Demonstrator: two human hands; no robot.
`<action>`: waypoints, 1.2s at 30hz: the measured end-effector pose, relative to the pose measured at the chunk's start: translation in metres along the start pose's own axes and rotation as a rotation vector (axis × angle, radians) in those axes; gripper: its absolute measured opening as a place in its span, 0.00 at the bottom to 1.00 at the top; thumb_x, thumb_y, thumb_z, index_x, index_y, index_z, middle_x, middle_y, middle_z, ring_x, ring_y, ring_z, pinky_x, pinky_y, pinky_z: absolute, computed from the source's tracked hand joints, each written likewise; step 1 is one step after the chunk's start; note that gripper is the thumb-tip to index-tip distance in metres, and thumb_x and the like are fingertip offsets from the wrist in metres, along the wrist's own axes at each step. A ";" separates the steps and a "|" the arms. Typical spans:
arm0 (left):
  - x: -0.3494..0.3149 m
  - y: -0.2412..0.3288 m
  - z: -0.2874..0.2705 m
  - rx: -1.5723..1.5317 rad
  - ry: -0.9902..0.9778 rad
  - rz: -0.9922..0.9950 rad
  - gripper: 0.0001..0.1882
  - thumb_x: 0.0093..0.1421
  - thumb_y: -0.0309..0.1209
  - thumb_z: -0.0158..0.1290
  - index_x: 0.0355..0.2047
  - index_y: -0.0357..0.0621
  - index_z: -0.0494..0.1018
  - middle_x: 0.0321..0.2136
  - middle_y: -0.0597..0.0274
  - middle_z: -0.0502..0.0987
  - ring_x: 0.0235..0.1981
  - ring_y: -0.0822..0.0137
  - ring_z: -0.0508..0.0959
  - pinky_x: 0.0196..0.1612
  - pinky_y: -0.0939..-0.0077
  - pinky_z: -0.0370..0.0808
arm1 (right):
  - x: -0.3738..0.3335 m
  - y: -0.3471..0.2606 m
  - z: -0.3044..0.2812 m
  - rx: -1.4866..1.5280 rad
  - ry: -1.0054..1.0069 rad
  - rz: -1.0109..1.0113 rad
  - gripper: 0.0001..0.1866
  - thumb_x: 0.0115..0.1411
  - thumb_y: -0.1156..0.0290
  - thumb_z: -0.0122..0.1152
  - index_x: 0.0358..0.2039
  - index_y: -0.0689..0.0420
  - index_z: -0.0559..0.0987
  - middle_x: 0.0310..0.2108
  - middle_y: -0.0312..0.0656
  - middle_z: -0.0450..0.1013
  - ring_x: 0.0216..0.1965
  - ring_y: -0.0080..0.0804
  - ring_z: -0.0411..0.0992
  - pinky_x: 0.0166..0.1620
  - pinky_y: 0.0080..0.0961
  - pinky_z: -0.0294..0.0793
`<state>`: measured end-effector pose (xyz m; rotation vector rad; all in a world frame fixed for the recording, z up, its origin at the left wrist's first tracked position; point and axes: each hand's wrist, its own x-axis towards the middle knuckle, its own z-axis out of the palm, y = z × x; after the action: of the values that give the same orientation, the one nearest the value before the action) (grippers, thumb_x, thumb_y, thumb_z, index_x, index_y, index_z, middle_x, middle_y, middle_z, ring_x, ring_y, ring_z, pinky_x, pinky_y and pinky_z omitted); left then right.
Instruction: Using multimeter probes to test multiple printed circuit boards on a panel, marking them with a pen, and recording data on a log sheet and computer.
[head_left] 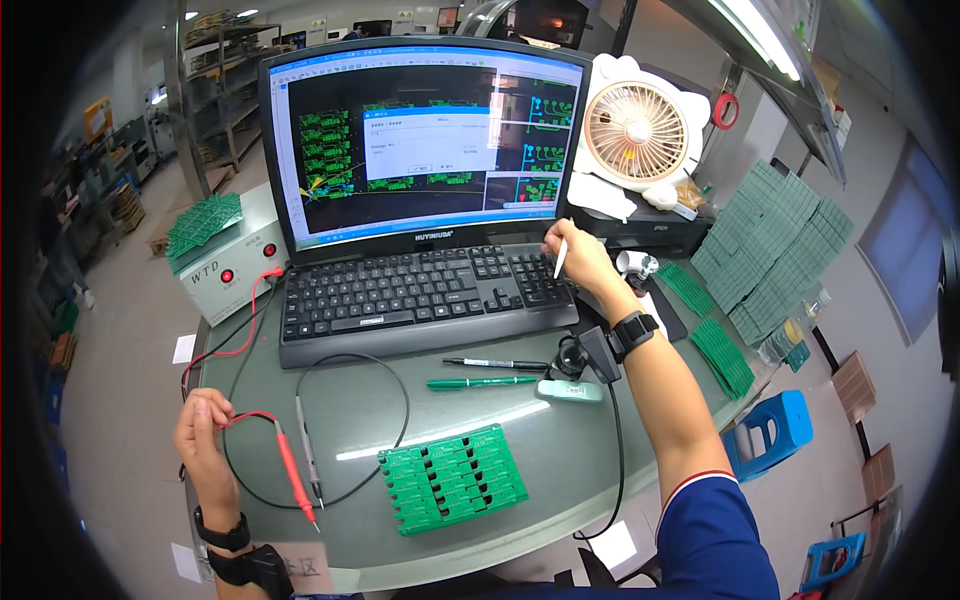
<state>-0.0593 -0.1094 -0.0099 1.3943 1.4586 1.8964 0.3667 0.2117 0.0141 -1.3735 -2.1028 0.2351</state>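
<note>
My left hand (205, 440) is closed at the left edge of the bench, its fingertips pinched at the cable of a red test probe (292, 470). The probe slants down, tip toward the bench. Beside it lies a black-and-grey test probe (306, 445) with a looping black cable. My right hand (583, 262) is closed around a slim white stick (561, 258), whose exact kind I cannot make out. That hand hovers over the keyboard's (420, 295) number pad, by the lower right corner of the monitor (430, 150). A green circuit board panel (453, 480) lies in front of me.
A black marker (495, 363), a green pen (480, 382) and a pale eraser-like block (569, 391) lie below the keyboard. Left stands a white box (235, 262) with red sockets. A white fan (637, 125), stacked green boards (722, 357) and board panels (770, 250) stand right.
</note>
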 end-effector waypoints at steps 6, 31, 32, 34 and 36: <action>0.001 0.003 0.002 0.015 0.039 -0.017 0.16 0.69 0.31 0.37 0.22 0.41 0.59 0.28 0.62 0.67 0.29 0.75 0.63 0.37 0.79 0.63 | 0.000 -0.010 0.006 -0.066 -0.107 -0.042 0.11 0.65 0.65 0.51 0.35 0.60 0.74 0.29 0.45 0.79 0.35 0.40 0.79 0.38 0.32 0.74; -0.014 0.030 0.014 0.993 -0.375 -0.218 0.25 0.56 0.52 0.54 0.18 0.41 0.72 0.13 0.59 0.72 0.17 0.61 0.74 0.22 0.69 0.68 | -0.075 -0.045 -0.058 -0.228 -0.206 0.115 0.18 0.56 0.50 0.62 0.33 0.53 0.77 0.30 0.47 0.79 0.35 0.48 0.77 0.39 0.41 0.74; -0.018 0.033 0.014 1.209 -0.460 -0.152 0.28 0.54 0.56 0.54 0.17 0.41 0.73 0.13 0.57 0.73 0.17 0.57 0.75 0.21 0.65 0.69 | -0.084 -0.051 -0.064 -0.288 -0.286 0.104 0.22 0.52 0.48 0.66 0.34 0.54 0.77 0.31 0.47 0.79 0.36 0.47 0.77 0.39 0.40 0.74; -0.023 0.028 0.014 1.267 -0.459 -0.129 0.32 0.51 0.62 0.52 0.15 0.42 0.74 0.12 0.55 0.74 0.17 0.51 0.77 0.20 0.61 0.69 | -0.097 -0.041 -0.065 -0.187 -0.360 -0.059 0.29 0.45 0.45 0.72 0.36 0.56 0.77 0.31 0.47 0.78 0.36 0.46 0.78 0.40 0.37 0.74; -0.022 0.022 0.018 1.397 -0.563 -0.075 0.31 0.50 0.60 0.53 0.16 0.40 0.75 0.13 0.52 0.75 0.18 0.52 0.78 0.22 0.62 0.72 | -0.108 -0.037 -0.060 -0.010 -0.386 -0.109 0.28 0.42 0.53 0.77 0.37 0.59 0.76 0.30 0.47 0.78 0.36 0.43 0.78 0.40 0.34 0.75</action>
<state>-0.0283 -0.1263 -0.0013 2.0176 2.4680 0.0946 0.4026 0.0903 0.0365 -1.2929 -2.4877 0.4775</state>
